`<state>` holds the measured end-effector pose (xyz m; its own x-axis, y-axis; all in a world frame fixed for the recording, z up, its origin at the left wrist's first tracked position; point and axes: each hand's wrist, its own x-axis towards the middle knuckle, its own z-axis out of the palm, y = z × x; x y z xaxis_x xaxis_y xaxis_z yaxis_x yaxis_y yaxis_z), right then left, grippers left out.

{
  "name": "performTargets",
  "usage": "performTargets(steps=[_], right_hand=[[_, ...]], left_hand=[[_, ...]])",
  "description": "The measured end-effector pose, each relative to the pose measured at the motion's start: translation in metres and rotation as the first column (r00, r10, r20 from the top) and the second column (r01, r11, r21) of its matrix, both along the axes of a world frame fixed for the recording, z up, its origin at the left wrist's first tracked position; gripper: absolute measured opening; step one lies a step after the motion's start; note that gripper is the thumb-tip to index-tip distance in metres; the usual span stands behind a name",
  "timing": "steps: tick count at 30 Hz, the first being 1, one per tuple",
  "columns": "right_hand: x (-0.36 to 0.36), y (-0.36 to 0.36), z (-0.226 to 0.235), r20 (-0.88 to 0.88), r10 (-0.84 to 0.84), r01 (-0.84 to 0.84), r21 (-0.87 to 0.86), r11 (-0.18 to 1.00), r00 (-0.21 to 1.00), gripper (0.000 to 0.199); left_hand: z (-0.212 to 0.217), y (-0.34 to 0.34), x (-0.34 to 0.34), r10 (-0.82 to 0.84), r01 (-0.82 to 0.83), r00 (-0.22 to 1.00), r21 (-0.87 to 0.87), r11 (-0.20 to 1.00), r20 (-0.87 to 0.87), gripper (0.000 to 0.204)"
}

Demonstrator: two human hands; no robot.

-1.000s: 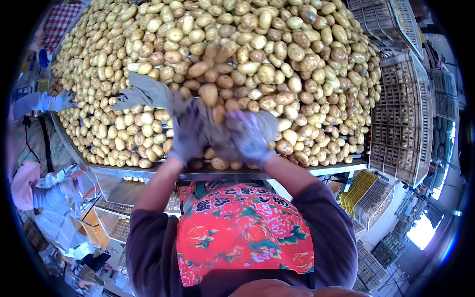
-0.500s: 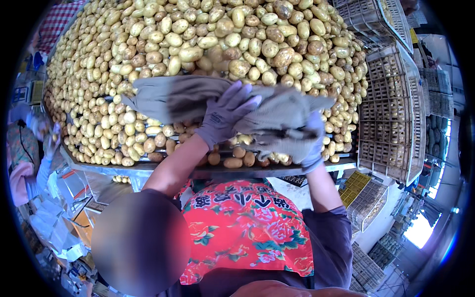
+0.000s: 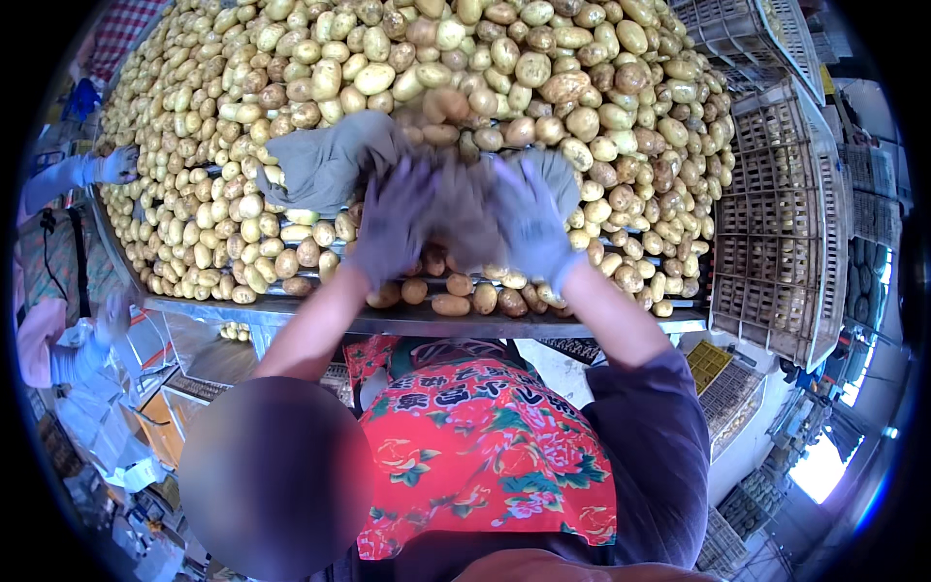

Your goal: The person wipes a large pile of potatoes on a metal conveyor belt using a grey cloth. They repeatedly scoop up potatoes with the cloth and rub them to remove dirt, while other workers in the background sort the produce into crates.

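A wide pile of yellow-brown potatoes (image 3: 378,76) lies on a metal-edged table in front of me. Across its near part lies a grey cloth (image 3: 335,160), bunched and blurred in the middle. My left hand (image 3: 396,218), in a purple-grey glove, rests on the cloth with fingers stretched forward. On the cloth's right part lies my right hand (image 3: 533,228), gloved alike, its fingers spread. Between the hands the cloth is smeared by motion. Several potatoes show in front of my wrists, and some just beyond the cloth are blurred.
The table's metal edge (image 3: 446,323) runs just before my apron. Plastic crates (image 3: 781,228) stand along the right side, and a yellow crate (image 3: 708,365) sits lower right. At the left, a co-worker's gloved hand (image 3: 118,165) reaches to the pile.
My right hand has moved left and forward onto the cloth, and my left hand slightly left. The cloth, stretched wide before, is now bunched between them. A co-worker's hand now reaches the pile.
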<state>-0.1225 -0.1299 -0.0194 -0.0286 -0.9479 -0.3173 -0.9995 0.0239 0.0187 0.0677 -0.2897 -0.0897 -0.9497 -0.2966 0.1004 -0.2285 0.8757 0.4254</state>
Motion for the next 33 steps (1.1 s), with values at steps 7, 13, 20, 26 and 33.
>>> performTargets(steps=[7,13,20,26,33], right_hand=[[0.039,-0.001,-0.097,-0.244,-0.006,-0.076,-0.324,0.943,0.97,0.059],[0.015,-0.036,-0.062,0.368,-0.127,0.264,-0.35,0.899,0.921,0.062],[0.07,0.082,-0.057,0.343,0.068,0.071,-0.376,0.924,0.937,0.058],[0.04,-0.027,-0.028,0.555,-0.038,0.312,-0.408,0.858,0.831,0.051],[-0.017,-0.012,0.117,0.863,0.348,0.648,-0.505,0.571,0.366,0.044]], left_hand=[[-0.025,0.002,0.025,0.078,-0.057,0.991,0.183,0.981,-0.112,0.062],[-0.014,-0.002,-0.008,0.317,-0.283,0.946,-0.294,0.913,0.073,0.065],[0.006,0.077,0.084,0.11,-0.108,0.994,-0.102,0.989,0.016,0.056],[0.028,0.015,0.041,0.351,-0.388,0.92,0.512,0.766,0.172,0.063],[0.018,-0.056,0.035,0.645,-0.691,0.701,-0.066,0.72,-0.304,0.072]])
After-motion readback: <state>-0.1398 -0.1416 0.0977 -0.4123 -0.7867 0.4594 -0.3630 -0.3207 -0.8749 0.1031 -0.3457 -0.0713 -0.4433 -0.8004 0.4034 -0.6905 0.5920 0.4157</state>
